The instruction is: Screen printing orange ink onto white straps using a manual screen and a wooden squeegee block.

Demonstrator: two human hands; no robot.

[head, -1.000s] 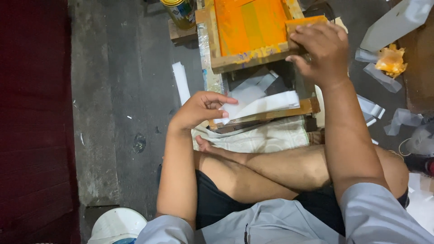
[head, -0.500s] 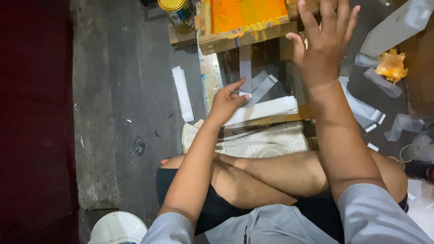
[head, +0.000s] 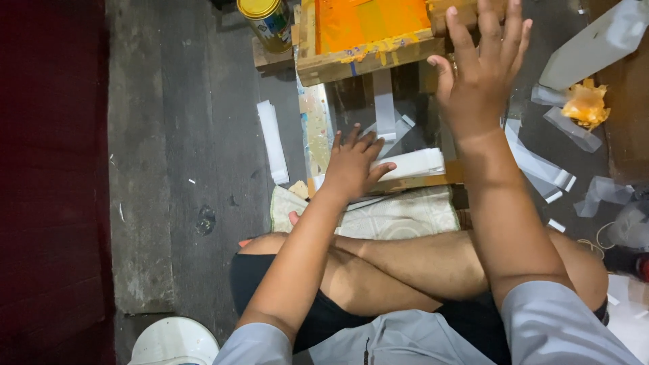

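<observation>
I sit cross-legged on the floor. My left hand (head: 353, 164) lies flat, fingers spread, on a stack of white paper strips (head: 416, 163) that rests on a wooden bar (head: 419, 181). My right hand (head: 481, 71) is raised with its fingers apart, just in front of the near edge of a wooden-framed orange printing screen (head: 370, 42). It holds nothing. One white strip (head: 384, 111) lies upright under the frame, between the two hands.
A yellow-lidded tin can (head: 265, 23) stands at the frame's left corner. Loose white strips (head: 272, 140) lie on the grey floor, and clear plastic sleeves (head: 541, 162) on the right. An orange-stained rag (head: 585, 104), a patterned cloth (head: 395, 216) and a white round object (head: 174, 342) are nearby.
My right hand let go of the frame's corner, lifted and opened. My left hand slid forward onto the stack of strips. The view shifted so the frame sits higher.
</observation>
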